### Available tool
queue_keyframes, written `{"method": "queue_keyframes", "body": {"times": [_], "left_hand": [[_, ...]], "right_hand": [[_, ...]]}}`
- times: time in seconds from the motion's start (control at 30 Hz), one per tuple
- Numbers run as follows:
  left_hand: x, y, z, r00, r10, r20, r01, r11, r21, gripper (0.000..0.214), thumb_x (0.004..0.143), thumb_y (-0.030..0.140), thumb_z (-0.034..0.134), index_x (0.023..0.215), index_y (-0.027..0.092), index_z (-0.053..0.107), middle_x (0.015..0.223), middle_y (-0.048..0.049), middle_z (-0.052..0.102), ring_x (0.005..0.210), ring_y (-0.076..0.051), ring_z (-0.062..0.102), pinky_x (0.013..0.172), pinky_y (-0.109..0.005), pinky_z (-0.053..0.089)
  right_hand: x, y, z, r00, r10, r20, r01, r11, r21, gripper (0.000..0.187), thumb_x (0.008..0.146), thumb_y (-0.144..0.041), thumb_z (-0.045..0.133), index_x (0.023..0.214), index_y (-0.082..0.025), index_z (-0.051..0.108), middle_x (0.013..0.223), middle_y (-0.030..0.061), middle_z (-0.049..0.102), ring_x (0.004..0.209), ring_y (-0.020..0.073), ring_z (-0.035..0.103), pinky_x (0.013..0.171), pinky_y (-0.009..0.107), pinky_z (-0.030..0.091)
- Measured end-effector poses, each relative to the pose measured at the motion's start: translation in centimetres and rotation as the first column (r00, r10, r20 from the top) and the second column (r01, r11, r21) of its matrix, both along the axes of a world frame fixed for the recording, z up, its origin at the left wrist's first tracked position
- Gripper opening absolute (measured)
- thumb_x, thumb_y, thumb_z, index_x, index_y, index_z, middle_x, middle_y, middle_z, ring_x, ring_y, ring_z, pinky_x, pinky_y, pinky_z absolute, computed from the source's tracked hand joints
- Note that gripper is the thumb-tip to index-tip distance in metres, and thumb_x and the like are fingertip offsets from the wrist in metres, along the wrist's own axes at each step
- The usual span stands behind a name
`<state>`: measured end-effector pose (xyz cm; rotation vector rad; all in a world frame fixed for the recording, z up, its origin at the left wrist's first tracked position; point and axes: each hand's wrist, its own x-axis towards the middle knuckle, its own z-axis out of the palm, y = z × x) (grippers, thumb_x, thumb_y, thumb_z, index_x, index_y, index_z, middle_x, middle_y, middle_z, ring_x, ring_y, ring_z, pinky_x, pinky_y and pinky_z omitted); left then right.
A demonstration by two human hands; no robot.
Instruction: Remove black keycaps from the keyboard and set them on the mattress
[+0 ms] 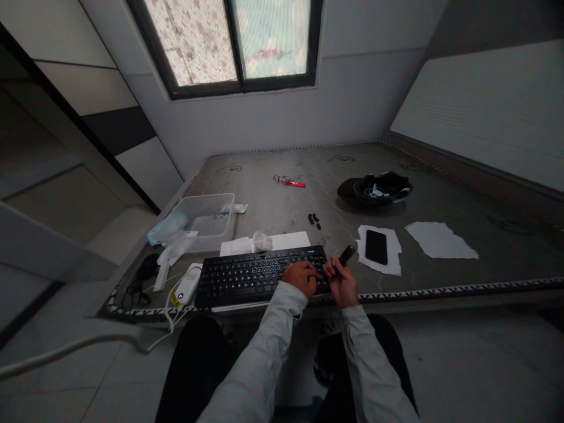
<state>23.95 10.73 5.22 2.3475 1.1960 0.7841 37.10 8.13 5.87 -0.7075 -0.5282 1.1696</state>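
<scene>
At the near edge of the bench (pixel 440 275), the keyboard (pixel 247 275) lay long from left to right. The left hand (pixel 303 276) pressed bent fingers on its right end; whether this grip pinched anything I could not tell. Just right of it, the right hand (pixel 342 285) had its grip closed on a dark tool (pixel 346 255), which pointed far and right.

Black rectangular plastic keyboard (pixel 259 275), pale key legends. Black slim cylindrical tool (pixel 346 255). Grey matte tabletop (pixel 273 194), faint cracked-line pattern; black-and-white zigzag edge strip (pixel 440 290). Black flat phone (pixel 376 247) on white torn paper sheet (pixel 388 265). Red crinkled wrapper (pixel 289 181). Light grey fabric sleeves (pixel 259 364).
</scene>
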Motion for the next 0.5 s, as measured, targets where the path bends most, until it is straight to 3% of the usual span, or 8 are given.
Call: {"method": "queue_keyframes", "body": {"times": [0.23,0.5], "left_hand": [[0.0,-0.1,0.2,1.000,-0.007,-0.013,0.007,1.000,-0.006,0.035,0.072,0.009,0.053,0.086,0.029,0.078,0.092,-0.0010,0.070,0.088,-0.019,0.064,0.081,-0.035,0.047],[-0.1,0.2,0.1,0.999,-0.023,-0.035,0.023,1.000,-0.003,0.031,0.072,0.011,0.054,0.083,0.027,0.077,0.093,-0.0006,0.070,0.090,-0.019,0.064,0.082,-0.034,0.046]], "right_hand": [[-0.5,0.4,-0.1,0.994,0.030,0.108,-0.027,0.999,-0.031,0.040,0.071,-0.049,0.076,0.070,-0.021,0.048,0.060,-0.0067,0.032,0.052,0.0076,0.028,0.046,0.022,0.024],[-1.5,0.4,-1.7,0.948,-0.143,0.283,0.145,0.989,0.016,0.052,0.080,-0.056,0.066,0.058,-0.022,0.034,0.047,-0.0101,0.024,0.042,0.0058,0.022,0.041,0.023,0.022]]}}
